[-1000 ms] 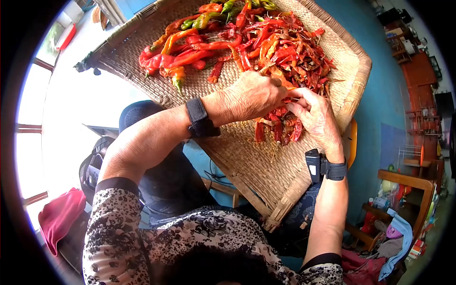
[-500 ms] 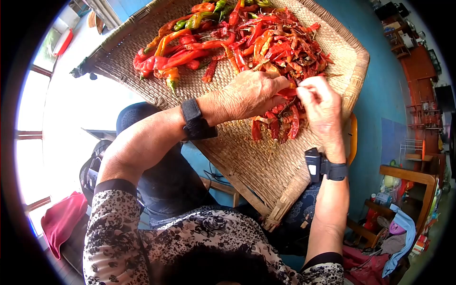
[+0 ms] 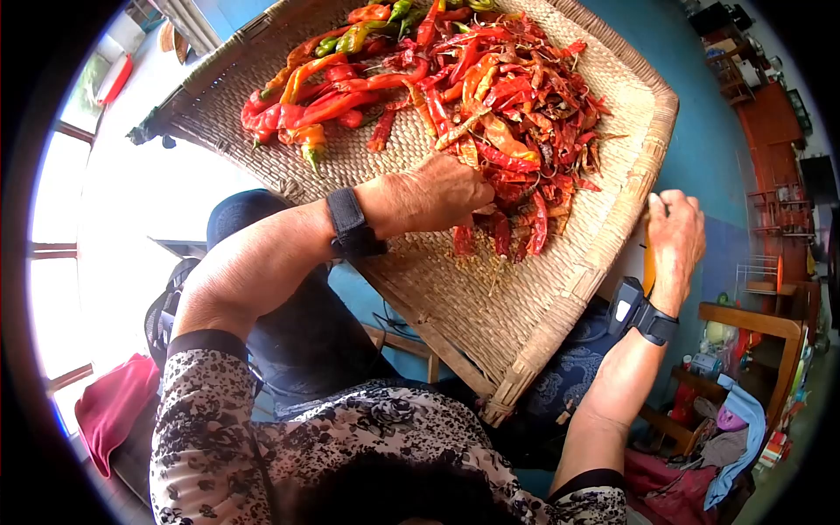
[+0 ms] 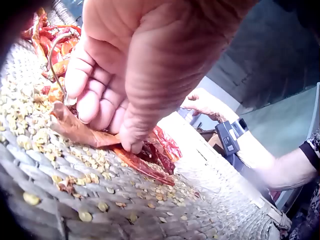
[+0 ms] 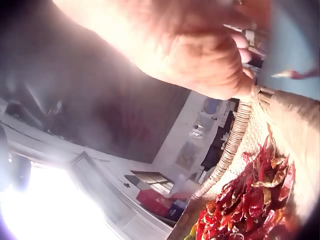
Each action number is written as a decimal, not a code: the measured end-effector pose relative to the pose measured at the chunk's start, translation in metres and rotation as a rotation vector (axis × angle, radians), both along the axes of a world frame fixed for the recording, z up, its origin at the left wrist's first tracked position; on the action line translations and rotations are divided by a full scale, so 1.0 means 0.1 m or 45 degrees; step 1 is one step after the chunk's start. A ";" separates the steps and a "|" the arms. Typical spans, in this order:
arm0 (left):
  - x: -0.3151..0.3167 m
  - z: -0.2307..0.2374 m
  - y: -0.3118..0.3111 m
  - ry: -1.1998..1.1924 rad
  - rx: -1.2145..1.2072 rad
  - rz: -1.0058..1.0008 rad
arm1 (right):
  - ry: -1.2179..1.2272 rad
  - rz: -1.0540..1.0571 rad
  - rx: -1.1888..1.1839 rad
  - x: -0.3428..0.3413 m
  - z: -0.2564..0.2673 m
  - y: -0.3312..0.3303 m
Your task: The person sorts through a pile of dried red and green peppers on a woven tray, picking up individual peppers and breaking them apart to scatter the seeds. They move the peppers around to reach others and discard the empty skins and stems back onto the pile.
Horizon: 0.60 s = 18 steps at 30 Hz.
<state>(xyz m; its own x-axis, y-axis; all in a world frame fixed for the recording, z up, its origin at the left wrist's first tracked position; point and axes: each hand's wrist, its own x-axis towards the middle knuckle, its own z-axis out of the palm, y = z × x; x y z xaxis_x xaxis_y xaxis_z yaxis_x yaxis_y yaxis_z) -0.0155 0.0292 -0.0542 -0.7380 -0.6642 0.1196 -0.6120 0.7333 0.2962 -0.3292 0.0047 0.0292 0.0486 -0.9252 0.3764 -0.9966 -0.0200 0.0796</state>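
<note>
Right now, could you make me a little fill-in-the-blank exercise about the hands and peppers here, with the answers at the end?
1. Most of the peppers heaped on the woven tray are coloured ____.
2. The left hand is nearer the peppers than the ____ hand is.
3. The left wrist strap is coloured ____.

Missing words: red; right; black.

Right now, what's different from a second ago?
The right hand left the dried chilies and moved rightward, past the edge of the woven tray; whether it holds anything is unclear. The left hand shifted slightly toward the person. The tray and glossy peppers stayed put.
</note>
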 end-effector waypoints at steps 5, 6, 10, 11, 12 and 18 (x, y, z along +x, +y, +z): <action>-0.04 0.09 0.02 -0.050 0.030 -0.001 | -0.337 0.362 0.042 0.14 -0.11 -0.04; -0.05 0.10 0.03 -0.065 0.039 0.014 | -0.424 0.448 0.095 0.17 -0.11 -0.04; -0.08 0.07 0.01 -0.092 0.013 0.029 | -0.512 0.492 0.333 0.38 -0.10 0.01; -0.08 0.07 0.00 -0.125 0.016 0.036 | -0.490 0.494 0.470 0.43 -0.10 0.02; -0.08 0.07 -0.01 -0.158 0.018 0.043 | -0.465 0.492 0.507 0.46 -0.14 0.02; -0.08 0.27 -0.02 -0.089 0.084 0.089 | -0.470 0.608 0.511 0.56 -0.19 0.04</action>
<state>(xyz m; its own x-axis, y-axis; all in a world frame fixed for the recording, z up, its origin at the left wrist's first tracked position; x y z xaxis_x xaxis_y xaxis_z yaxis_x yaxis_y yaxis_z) -0.0231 0.0277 -0.0276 -0.6947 -0.7189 0.0238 -0.6817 0.6686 0.2970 -0.2734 0.0090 0.0102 0.4177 -0.9049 0.0821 -0.8322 -0.4172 -0.3652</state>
